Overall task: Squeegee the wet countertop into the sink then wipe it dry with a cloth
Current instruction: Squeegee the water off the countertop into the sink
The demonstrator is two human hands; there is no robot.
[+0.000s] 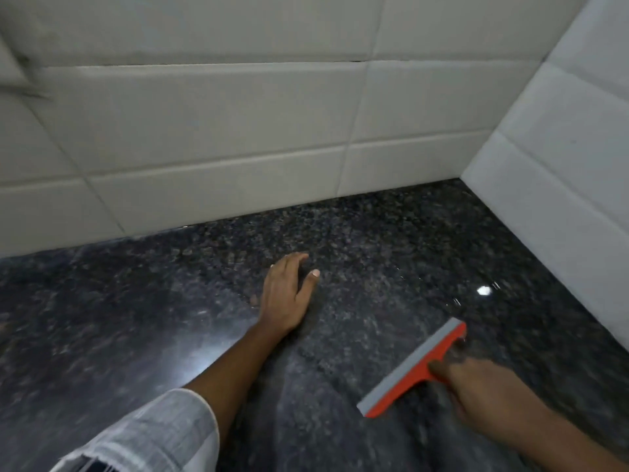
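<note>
We have the squeegee [413, 369] in our right hand [476, 393], the fingers [439, 367] wrapped round its orange handle, with the grey blade running diagonally over the dark speckled table [136, 318] toward its right side, not far from the corner where the two tiled walls [238, 114] meet. Our left hand [286, 294] lies flat on the table nearer its back edge, fingers loosely spread and holding nothing, the pale sleeve [163, 434] pushed up the forearm.

The surface shines with a wet film and a bright glint near the right wall. Neither sink nor cloth is in view, so we cannot say which way the water must go.

To do this stroke well, we judge we should press the blade evenly along its whole length, tilt it slightly, and pull in one long overlapping pass starting from the corner, lifting the left hand clear of the path.

We can read no brand, label or writing anywhere.
</note>
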